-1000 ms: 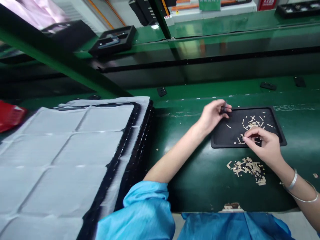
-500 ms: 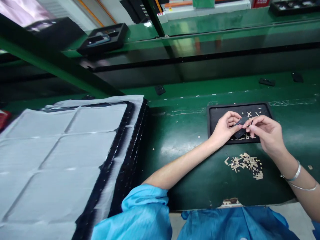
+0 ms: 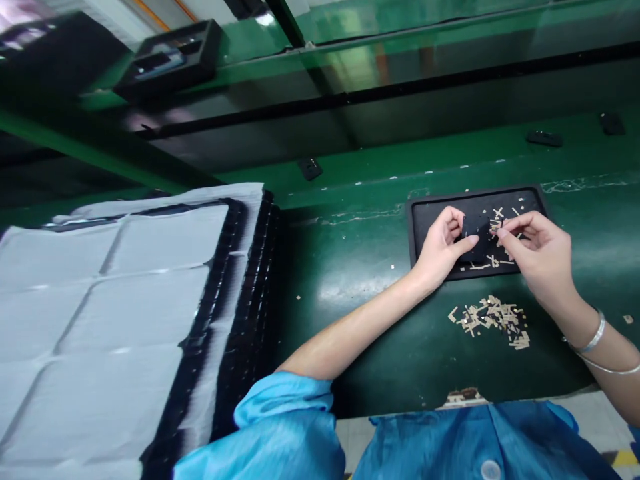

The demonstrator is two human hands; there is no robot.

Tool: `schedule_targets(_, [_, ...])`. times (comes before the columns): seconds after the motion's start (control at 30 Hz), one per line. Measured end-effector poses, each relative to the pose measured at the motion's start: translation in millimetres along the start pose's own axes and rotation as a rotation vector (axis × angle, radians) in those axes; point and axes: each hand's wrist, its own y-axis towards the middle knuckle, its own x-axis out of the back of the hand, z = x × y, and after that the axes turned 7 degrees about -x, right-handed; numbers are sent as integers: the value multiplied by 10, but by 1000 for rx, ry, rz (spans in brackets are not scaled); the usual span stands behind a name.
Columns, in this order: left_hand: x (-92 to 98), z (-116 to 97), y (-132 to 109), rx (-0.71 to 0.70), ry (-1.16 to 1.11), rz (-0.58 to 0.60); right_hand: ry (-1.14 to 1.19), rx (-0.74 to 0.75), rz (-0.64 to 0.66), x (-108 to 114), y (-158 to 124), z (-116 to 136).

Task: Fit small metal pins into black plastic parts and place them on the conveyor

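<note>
My left hand grips a flat, dark rectangular piece by its left edge, thumb on top. It is held over a shallow black tray. My right hand is at the piece's right side, thumb and forefinger pinched together; whatever sits between the fingertips is too small to make out. Small pale strips lie scattered in the tray, some crossed over one another. In front of the tray, on the green bench, is a loose pile of beige and dark scraps.
To the left rises a stack of black trays topped with pale grey sheeting. Small black parts lie along the back of the green bench. A black box stands on the raised shelf.
The dark piece has turned from slanted to nearly upright and square. My right hand has drawn slightly back from it to the right. The whole view has shifted a little.
</note>
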Motion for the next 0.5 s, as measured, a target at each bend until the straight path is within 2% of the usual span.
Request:
schedule_targets(0.2, [13, -2, -2, -23, 57, 70, 66, -55, 20, 10, 17, 46])
schedule_targets(0.5, [-14, -54, -32, -153, 151, 89, -21, 45, -1, 14, -7, 70])
